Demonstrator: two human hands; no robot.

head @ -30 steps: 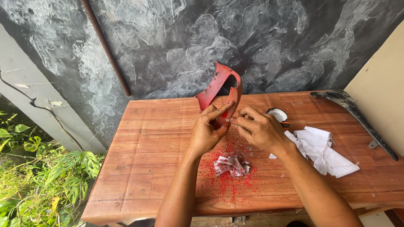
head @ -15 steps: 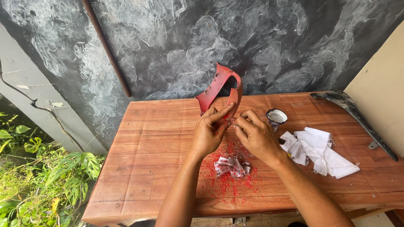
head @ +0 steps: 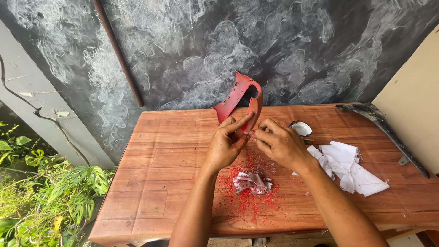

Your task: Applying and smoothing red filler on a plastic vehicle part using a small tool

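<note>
A curved red plastic panel [head: 239, 93] stands upright over the far middle of the wooden table [head: 155, 183]. My left hand [head: 227, 142] grips its lower edge, fingers stretched up along it. My right hand [head: 277, 142] pinches at the same lower edge, fingertips meeting the left hand's; whether it holds a small tool or scrap is hidden. Below both hands lies a crumpled red-stained rag [head: 252, 182] amid scattered red flakes [head: 238, 199].
A small round tin with white inside [head: 301, 128] sits right of my hands. White cloth pieces [head: 350, 167] lie further right. A dark curved panel [head: 382, 124] rests along the table's right edge. A painted wall and rusty pipe [head: 118, 52] stand behind; plants [head: 41, 192] grow left.
The view has shifted slightly. My right hand has slid a little left and down along the panel's edge, uncovering the small tin; the left hand keeps its grip.
</note>
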